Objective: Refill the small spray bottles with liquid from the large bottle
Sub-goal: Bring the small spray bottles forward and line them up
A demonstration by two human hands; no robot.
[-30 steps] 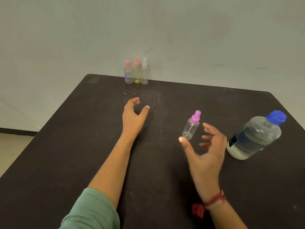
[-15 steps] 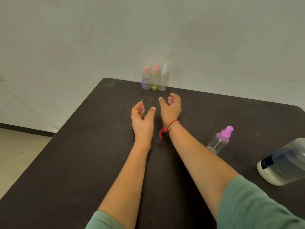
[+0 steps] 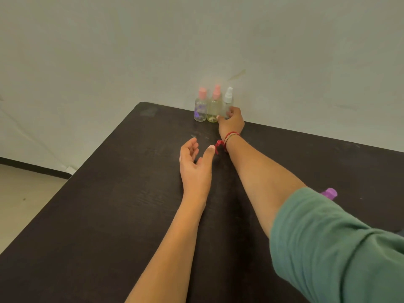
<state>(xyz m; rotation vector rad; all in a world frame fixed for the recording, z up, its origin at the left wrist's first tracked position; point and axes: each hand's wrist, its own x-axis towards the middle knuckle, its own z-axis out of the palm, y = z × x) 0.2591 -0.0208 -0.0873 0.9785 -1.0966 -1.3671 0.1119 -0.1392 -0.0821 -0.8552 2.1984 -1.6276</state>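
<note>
Three small spray bottles stand in a row at the table's far edge against the wall: a pink-capped clear one [image 3: 200, 108], a pink-capped yellowish one [image 3: 214, 107], and a white-capped one [image 3: 228, 99]. My right hand [image 3: 231, 122] reaches to the white-capped bottle, its fingers curled round the lower body. My left hand [image 3: 194, 165] lies on the table nearer me, fingers relaxed and holding nothing. The purple cap of another spray bottle [image 3: 329, 193] peeks out behind my right sleeve. The large bottle is out of view.
The dark wooden table [image 3: 109, 204] fills most of the view. Its left edge drops to a pale floor [image 3: 26, 197]. A plain wall rises right behind the bottle row.
My right hand has moved forward from mid-table to the bottle row and closed round the white-capped bottle. The view has shifted left, so the large bottle has left the frame.
</note>
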